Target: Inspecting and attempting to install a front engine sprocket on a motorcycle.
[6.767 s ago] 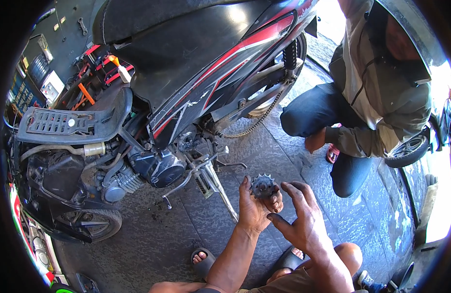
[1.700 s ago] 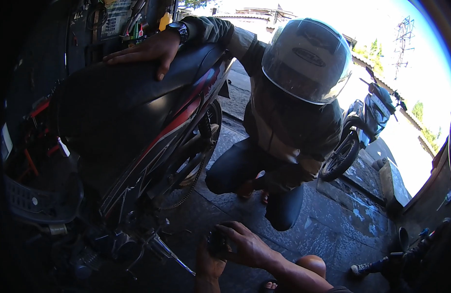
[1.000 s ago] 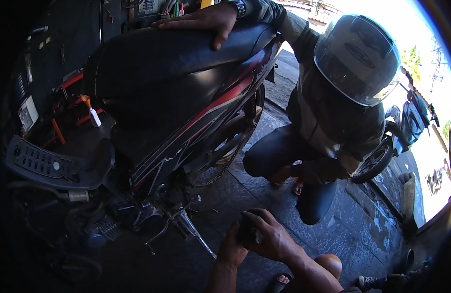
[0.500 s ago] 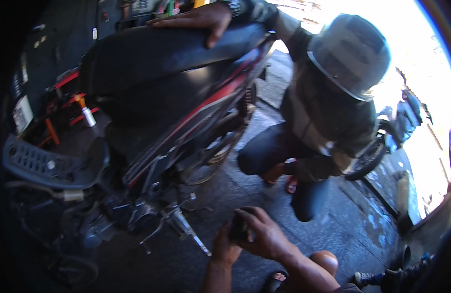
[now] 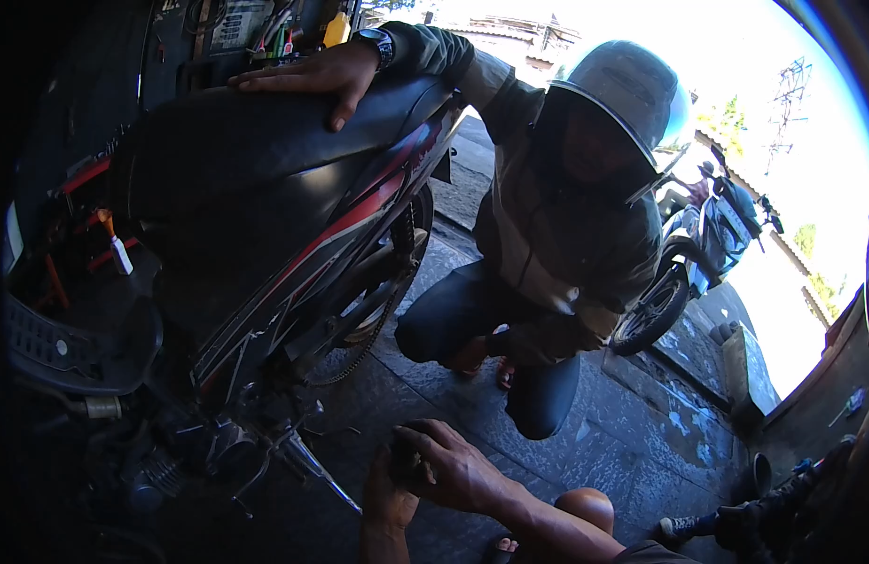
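Observation:
My left hand (image 5: 390, 493) grips a small dark metal sprocket (image 5: 408, 470), largely hidden between my hands. My right hand (image 5: 453, 475) is closed over the same part from above and the right side. Both are low in the middle, just right of the motorbike's metal stand (image 5: 317, 475). Above them stands a black and red motorbike (image 5: 303, 226), its loose chain (image 5: 364, 362) hanging beside the rear wheel.
A helmeted person (image 5: 566, 254) crouches right of the motorbike, one hand (image 5: 331, 80) on its seat. Another scooter (image 5: 716, 235) stands outside, someone behind it. Red tool racks (image 5: 86, 174) line the left. A sneakered foot (image 5: 679, 526) is at lower right.
Since the oldest frame my right hand has closed over the sprocket and the person has put a hand on the seat. Lately the helmeted head has tilted and my view has shifted.

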`<state>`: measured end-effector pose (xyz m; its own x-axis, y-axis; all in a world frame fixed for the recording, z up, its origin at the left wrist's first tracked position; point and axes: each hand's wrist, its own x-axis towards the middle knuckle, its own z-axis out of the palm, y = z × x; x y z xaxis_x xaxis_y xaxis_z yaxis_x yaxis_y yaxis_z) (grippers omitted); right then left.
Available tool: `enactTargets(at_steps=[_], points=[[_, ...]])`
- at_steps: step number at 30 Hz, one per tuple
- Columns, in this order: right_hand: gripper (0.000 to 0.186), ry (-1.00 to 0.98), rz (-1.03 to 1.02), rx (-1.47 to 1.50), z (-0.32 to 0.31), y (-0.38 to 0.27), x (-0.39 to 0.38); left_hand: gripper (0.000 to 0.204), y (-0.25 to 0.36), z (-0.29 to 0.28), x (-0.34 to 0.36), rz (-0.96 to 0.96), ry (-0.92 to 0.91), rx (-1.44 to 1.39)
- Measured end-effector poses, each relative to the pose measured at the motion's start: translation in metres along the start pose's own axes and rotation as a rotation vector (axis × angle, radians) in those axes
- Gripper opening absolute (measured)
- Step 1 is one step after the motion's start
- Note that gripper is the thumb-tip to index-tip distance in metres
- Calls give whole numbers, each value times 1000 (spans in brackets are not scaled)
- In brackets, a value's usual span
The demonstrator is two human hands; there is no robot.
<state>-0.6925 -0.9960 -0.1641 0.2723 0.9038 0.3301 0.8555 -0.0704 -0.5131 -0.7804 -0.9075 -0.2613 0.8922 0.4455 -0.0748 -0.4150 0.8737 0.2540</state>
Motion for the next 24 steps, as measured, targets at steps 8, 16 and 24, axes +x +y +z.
enactTargets(at_steps=[8,16,24], points=[[64,21,16,32,-1,0,0,49,-3,-3,3,3,97,57],[61,95,6,34,1,0,1,43,-1,-18,3,20,66,120],[55,63,15,24,0,-2,3,39,2,-18,2,45,52,115]])
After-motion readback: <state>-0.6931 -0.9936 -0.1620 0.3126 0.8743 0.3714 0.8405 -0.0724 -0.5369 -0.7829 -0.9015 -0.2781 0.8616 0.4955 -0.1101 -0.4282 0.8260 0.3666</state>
